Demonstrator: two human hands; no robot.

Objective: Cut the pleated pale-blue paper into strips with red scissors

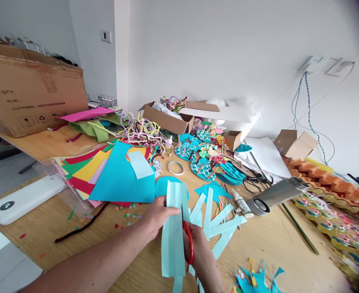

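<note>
My left hand (161,215) pinches a light blue sheet of paper (172,244) with lengthwise creases, thumb on top. In my right hand (199,244) is a pair of scissors with red handles (189,244). The blades lie at the paper's right side, where a narrow strip (184,199) parts from the sheet at its far end. Several cut light blue strips (208,211) lie scattered on the table just right of the hands. A blue paper disc (168,187) sits behind the sheet, partly covered by it.
Coloured paper sheets (121,175) are stacked at left, near a white device (26,199). Blue paper crafts (203,171), a glue bottle (242,203) and a metal flask (277,197) stand right of centre. Egg trays (326,183) line the right; blue scraps (255,280) lie at front.
</note>
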